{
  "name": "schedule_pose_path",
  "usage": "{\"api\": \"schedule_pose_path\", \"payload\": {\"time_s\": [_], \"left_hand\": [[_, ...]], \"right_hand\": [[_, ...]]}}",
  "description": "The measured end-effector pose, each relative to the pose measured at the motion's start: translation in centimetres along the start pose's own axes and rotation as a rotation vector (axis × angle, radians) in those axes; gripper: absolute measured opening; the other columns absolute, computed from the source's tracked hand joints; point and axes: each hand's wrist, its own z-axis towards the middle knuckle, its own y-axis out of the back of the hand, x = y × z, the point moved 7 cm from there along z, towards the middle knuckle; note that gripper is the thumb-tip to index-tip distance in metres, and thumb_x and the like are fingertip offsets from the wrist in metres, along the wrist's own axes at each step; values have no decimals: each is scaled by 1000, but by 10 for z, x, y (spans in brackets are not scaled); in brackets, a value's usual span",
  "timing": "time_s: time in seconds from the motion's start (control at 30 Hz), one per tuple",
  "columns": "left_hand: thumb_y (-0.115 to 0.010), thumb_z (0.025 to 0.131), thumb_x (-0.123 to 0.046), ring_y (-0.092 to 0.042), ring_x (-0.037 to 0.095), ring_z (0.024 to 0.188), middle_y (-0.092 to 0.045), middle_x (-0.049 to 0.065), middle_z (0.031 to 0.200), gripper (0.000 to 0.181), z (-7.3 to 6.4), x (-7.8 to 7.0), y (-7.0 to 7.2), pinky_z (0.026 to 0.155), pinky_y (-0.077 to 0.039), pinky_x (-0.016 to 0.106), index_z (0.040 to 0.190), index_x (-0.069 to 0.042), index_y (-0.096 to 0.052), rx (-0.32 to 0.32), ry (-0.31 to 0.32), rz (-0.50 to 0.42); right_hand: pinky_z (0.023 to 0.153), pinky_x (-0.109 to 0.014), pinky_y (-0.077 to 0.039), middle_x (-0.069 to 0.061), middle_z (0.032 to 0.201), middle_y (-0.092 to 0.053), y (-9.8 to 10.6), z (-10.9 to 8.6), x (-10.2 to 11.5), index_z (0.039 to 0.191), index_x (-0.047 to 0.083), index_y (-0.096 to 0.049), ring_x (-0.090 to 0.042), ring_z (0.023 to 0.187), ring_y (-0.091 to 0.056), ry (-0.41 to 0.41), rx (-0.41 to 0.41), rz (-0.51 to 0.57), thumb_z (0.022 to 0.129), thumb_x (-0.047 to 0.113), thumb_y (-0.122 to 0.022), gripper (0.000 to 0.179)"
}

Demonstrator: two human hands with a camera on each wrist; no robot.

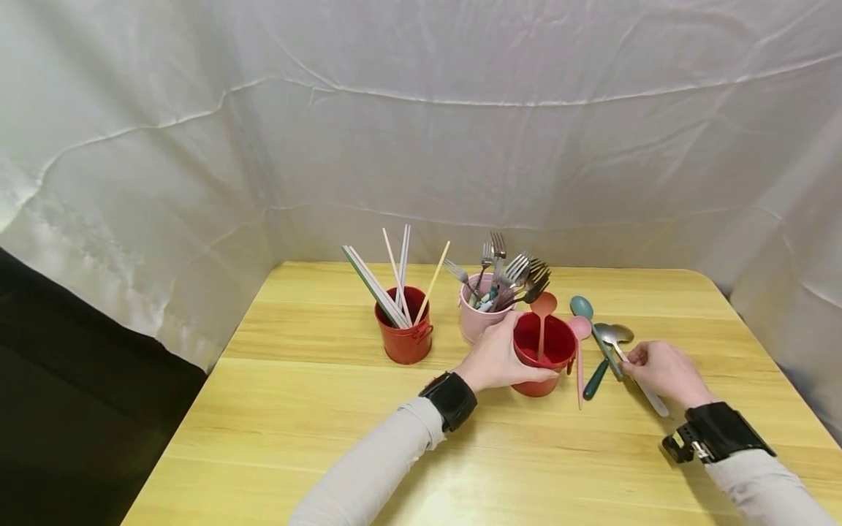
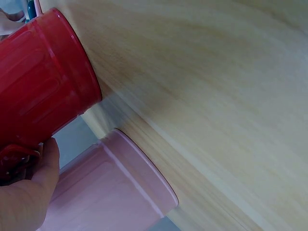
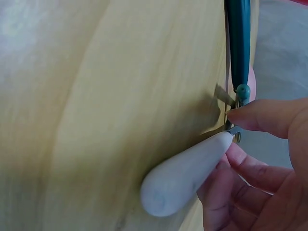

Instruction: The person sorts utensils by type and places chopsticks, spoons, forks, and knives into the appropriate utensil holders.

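Note:
My left hand (image 1: 496,358) grips a small red bucket (image 1: 534,386) by its side, fingers behind and thumb across the front. A coral spoon (image 1: 542,305) stands in that bucket, bowl up. To the right, my right hand (image 1: 666,374) pinches a metal spoon with a white handle (image 3: 185,178), thumb and forefinger at the neck where handle meets metal. Beside it lie a spoon with a dark green handle (image 1: 596,380), a teal spoon (image 1: 582,307) and a pink spoon (image 1: 580,329). In the left wrist view the red bucket's base faces right.
A pink bucket (image 1: 470,325) full of forks stands just behind my left hand. Farther left is another red bucket (image 1: 404,347) with several chopsticks or straws leaning out. A pale curtain (image 1: 421,161) hangs behind the wooden table (image 1: 316,416).

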Motion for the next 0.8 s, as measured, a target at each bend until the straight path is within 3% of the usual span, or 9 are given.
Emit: {"api": "schedule_pose_path", "payload": {"time_s": [0.43,0.8], "left_hand": [[-91,72,-38,-62,13,120,-62,-2,129,83,0,0,0,95,-53,18,137,-16,-45,-7,-6,-4],[-91,72,-37,-61,13,120,-62,-1,130,82,0,-1,0,95,-53,17,137,-16,-45,-8,-9,-13]], "right_hand": [[58,-30,-38,-6,72,-65,-4,6,4,79,2,-66,-15,62,-51,19,-22,-14,89,16,-68,16],[58,-27,-40,-9,75,-66,-2,2,3,84,-3,-65,-16,65,-54,-7,-14,37,90,11,-64,15]]}}
